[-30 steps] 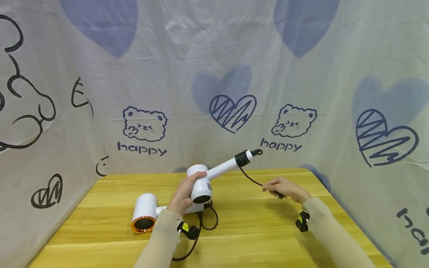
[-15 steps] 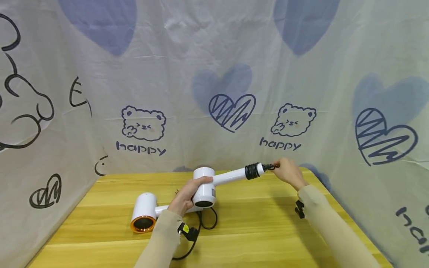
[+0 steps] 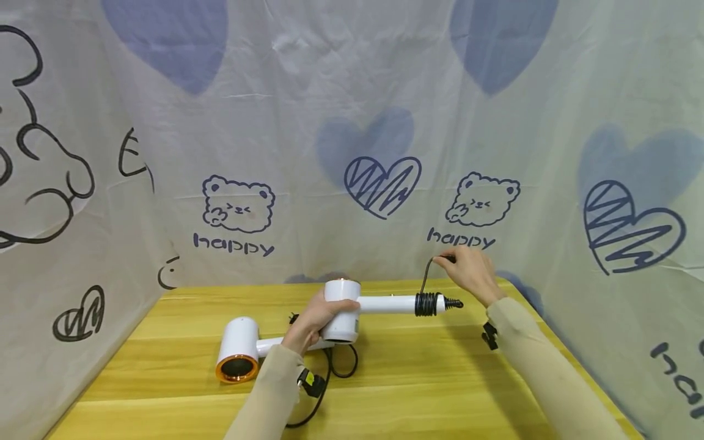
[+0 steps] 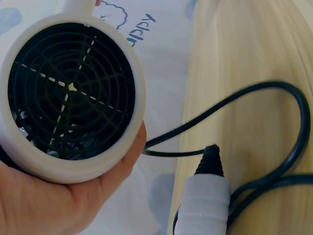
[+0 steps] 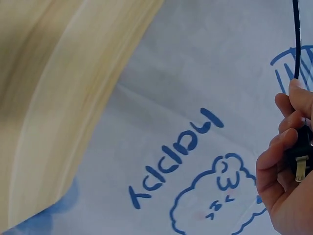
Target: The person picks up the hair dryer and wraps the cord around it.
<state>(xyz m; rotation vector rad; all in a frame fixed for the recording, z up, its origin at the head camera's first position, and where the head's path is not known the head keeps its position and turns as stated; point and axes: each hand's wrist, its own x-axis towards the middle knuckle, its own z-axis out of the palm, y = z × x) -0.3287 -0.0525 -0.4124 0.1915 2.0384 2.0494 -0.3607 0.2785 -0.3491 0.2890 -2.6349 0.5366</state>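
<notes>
My left hand (image 3: pixel 318 318) grips a white hair dryer (image 3: pixel 387 304) by its barrel, holding it above the table with the handle pointing right. A black power cord (image 3: pixel 426 304) is wound in several tight turns near the handle's end. From the coil the cord's loose end runs up to my right hand (image 3: pixel 467 272), which pinches it. In the right wrist view the plug (image 5: pixel 299 155), with a metal prong showing, lies within the curled fingers. The left wrist view shows the dryer's round grille (image 4: pixel 72 90), with my palm around the housing.
A second white hair dryer (image 3: pixel 239 342) with an orange nozzle ring lies on the wooden table (image 3: pixel 418 385), left of my left hand. Its black cord (image 3: pixel 345 374) loops beside my left wrist. A printed cloth (image 3: pixel 308 91) hangs behind and at both sides.
The right hand has carried the cord end from in front of the handle around its tip, up to behind and above it. The held dryer has swung from tilted up to nearly level.
</notes>
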